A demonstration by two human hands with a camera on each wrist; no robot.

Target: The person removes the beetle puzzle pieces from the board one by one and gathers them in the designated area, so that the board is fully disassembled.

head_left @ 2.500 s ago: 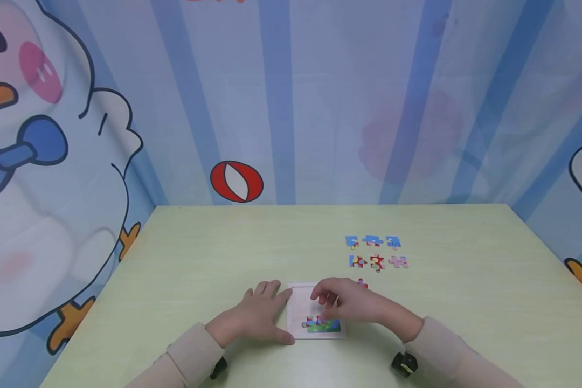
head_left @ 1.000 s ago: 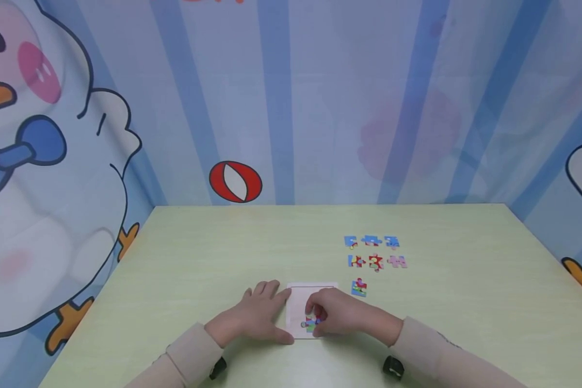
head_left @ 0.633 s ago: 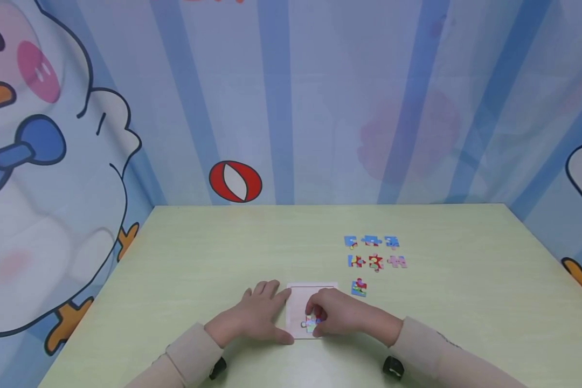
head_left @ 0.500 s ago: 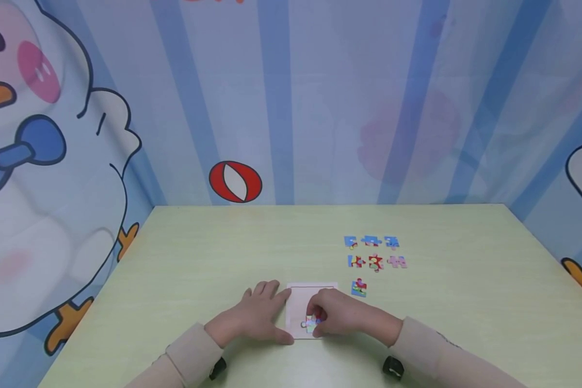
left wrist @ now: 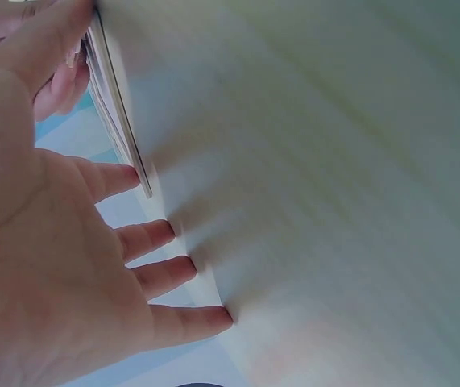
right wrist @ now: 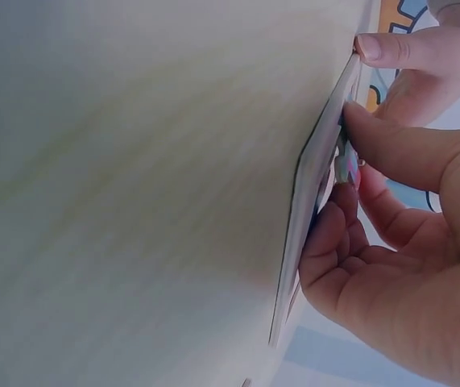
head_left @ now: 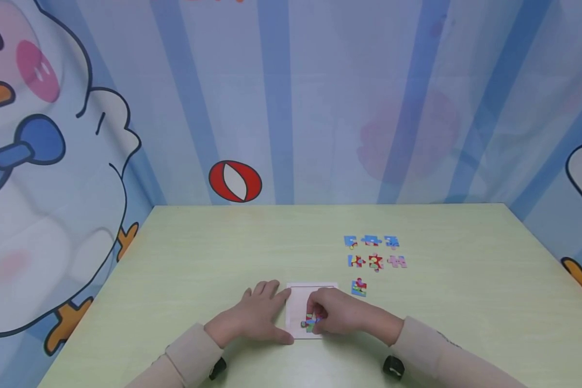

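Note:
A white puzzle board (head_left: 298, 299) lies near the front of the table. My left hand (head_left: 254, 315) is spread on the tabletop, its thumb and index fingertip touching the board's left edge. Over the board's lower part, my right hand (head_left: 341, 311) pinches a colourful jigsaw piece (head_left: 309, 324) between thumb and fingers. From the right wrist view, that jigsaw piece (right wrist: 344, 161) appears edge-on, close to the board's surface. Whatever lies on the board's lower right is hidden behind my right hand.
Several loose jigsaw pieces lie in two rows beyond the board, including a red one (head_left: 376, 262) and a pink one (head_left: 397, 261). Another jigsaw piece (head_left: 359, 287) lies just right of the board. A printed curtain (head_left: 320, 108) stands behind the table (head_left: 213, 242).
My right hand has come lower and slightly left, onto the jigsaw piece, uncovering the loose piece beside the board. In the last half second the pinched piece's tilt shifts slightly. My left hand stays put.

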